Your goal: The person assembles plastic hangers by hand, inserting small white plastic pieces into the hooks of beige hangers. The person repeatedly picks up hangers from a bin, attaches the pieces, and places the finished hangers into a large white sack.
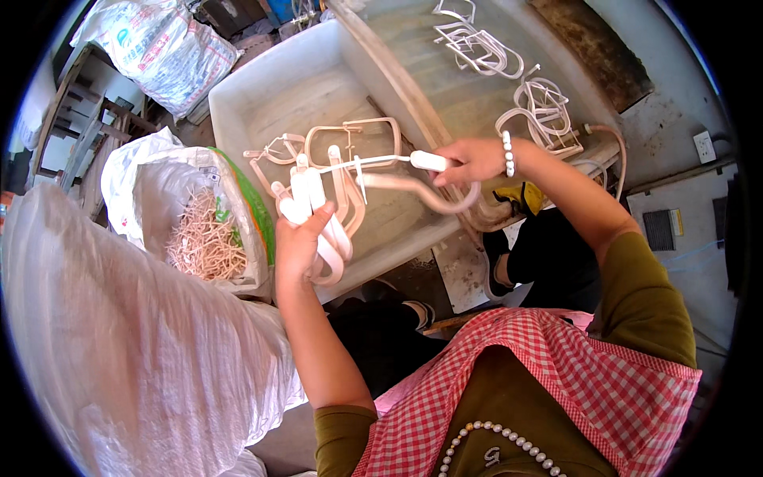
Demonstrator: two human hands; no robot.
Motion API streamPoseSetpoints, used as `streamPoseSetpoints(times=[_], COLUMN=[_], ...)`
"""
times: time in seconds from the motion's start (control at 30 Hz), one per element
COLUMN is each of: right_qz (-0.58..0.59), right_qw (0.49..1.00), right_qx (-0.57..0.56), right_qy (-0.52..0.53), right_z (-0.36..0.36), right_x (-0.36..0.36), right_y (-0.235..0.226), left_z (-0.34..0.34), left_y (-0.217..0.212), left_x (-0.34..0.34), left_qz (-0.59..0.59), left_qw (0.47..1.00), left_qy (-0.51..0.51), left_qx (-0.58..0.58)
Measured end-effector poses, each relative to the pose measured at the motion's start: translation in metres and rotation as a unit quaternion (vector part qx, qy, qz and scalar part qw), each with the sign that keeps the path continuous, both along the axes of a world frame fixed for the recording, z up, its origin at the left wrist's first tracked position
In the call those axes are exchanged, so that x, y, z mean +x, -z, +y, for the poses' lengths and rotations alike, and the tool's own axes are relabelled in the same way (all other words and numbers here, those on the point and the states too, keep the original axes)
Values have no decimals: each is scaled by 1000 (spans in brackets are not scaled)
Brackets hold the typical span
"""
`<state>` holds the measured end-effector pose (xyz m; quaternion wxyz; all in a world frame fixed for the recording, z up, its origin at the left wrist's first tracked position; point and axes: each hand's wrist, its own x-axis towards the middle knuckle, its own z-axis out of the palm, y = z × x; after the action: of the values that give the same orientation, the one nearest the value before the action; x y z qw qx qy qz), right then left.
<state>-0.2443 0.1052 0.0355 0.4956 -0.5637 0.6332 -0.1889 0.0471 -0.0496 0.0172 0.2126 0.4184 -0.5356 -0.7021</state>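
Note:
My left hand [298, 242] is closed around several pale, curved plastic handles [338, 238], their wide white ends bunched near my thumb. In my right hand [475, 162], thumb and fingers pinch the white end of another curved plastic handle [461, 205], whose bend is smeared by motion. A thin white plastic strip [373, 163] runs between this end and the bunch at my left hand. Behind them, pale plastic loops [389, 123] show over the tub; whether they join the held pieces I cannot tell.
A pale tub [238, 99] is before me. To its right, a water-filled trough [413, 48] holds white plastic frames [485, 52]. At left stands an opened sack [258, 208] of thin plastic scraps [208, 238], with a stuffed white sack [163, 60] behind and large pale sheeting [143, 342] nearer.

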Motion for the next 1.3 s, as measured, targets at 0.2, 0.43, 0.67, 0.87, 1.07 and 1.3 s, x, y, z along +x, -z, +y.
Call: streamPoseSetpoints(times=[0.2,0.43,0.67,0.87,1.07,1.3], right_qz=[119,359,-355,-186,145,-575], right_qw=[992,900,879,913,947,761], right_qx=[-24,-125,63,-37,-47,-44], right_qy=[-15,211,312,361,281,298], right_z=[-5,-53,-54,-65,-81,-65], right_x=[29,13,37,43,-6,29], right_y=[22,64,28,19,61,8], left_z=[-5,18,15,20,28,33], left_y=[11,12,18,21,40,26], left_x=[-2,-28,-25,-28,-39,-43], left_qz=[69,-27,23,-8,-7,36], left_qw=[996,996,995,995,996,997], left_qy=[-60,-40,-97,-94,-28,-30], left_qx=[20,-78,-17,-33,-82,53])
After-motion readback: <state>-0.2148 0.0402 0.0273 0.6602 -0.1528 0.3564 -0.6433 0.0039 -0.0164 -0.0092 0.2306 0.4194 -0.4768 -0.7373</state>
